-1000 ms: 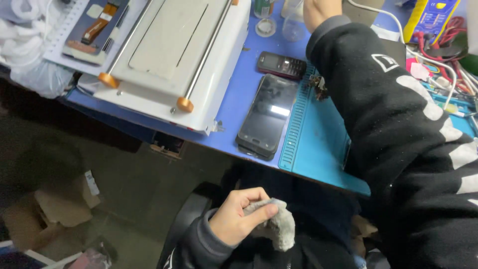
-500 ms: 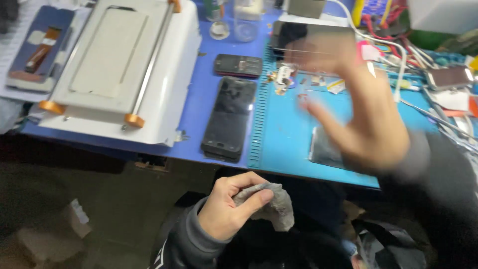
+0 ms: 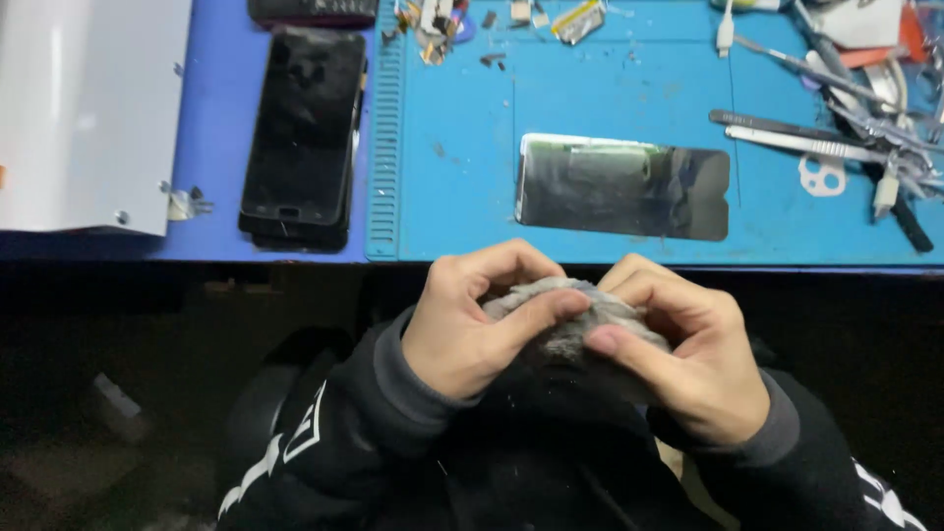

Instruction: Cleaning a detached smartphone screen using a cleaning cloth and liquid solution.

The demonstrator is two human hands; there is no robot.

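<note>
- Head view, nearest: black sleeves w/ grey cuffs and white markings, at bottom of frame, over the person's lap.
- Left hand: fingers curled, thumb and forefinger pinched together on the grey cloth; index lies across the cloth's top.
- Right hand: fingers bent and closed on the same cloth from the other side; thumb pressed on its lower edge.
- Grey cloth: small fuzzy wad, bunched btwn both hands, held just below the table edge, not touching the table; mostly hidden by fingers.
- Table edge: blue work mat w/ ribbed strip along its left border, lying on a darker blue tabletop.
- On mat, just beyond the hands: glossy dark phone screen panel, flat, long side parallel to table edge, notch at its right end.
- Left of mat: black phone, face up, screen off, stacked on another dark device, just beside the ribbed strip.
- Far left: white machine housing, corner w/ screws near the phone, apart from it.
- Right, farther: metal tweezers and mixed tools, cables, lying close together on mat.
- Far edge: small parts and scraps scattered at mat's top; a second dark phone partly cut off by frame.
</note>
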